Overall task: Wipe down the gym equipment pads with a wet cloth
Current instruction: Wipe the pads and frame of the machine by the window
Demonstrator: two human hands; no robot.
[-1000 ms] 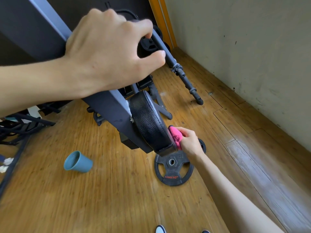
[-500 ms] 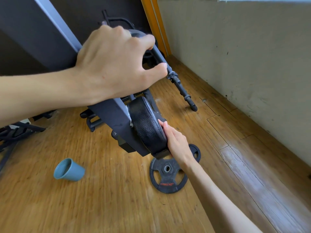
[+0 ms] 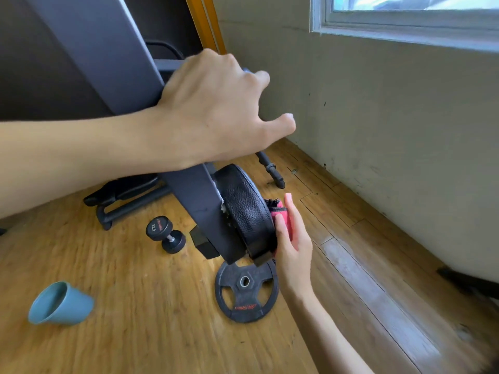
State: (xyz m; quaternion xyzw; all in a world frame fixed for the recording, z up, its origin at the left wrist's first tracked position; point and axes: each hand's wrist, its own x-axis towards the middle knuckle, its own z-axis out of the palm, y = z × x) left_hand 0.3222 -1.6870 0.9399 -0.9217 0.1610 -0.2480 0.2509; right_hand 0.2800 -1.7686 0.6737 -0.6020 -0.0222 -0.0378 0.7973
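Right now, busy wiping. Grips the grey beam up high with the left hand, fingers curled over its far edge and thumb stuck out to the side. Looks like a way to hold the beam steady and stop any wobble in the pad under the rubbing.

Pinches the pink cloth with the right hand, thumb on the near side and long fingers flat behind it. Presses the cloth onto the outer edge of the round black pad, just left of the right palm and below the left wrist. Stands the cloth upright along the rim, most likely to reach the curved side. Cannot tell the wetness of the cloth from here.

Counting now:
- Two hands, both busy.
- One pad in sight, fixed to the low end of the beam.
- One cloth.
- One flat weight plate on the wooden floor, just left of the right wrist.
- One small dumbbell well to the left of the right hand, past the beam.
- One blue cup tipped on its side, far off to the left and nearer the body than either hand.
- One black bar slanting down to the floor beyond the right fingertips, near the wall.

Probably more of the pad to wipe yet.
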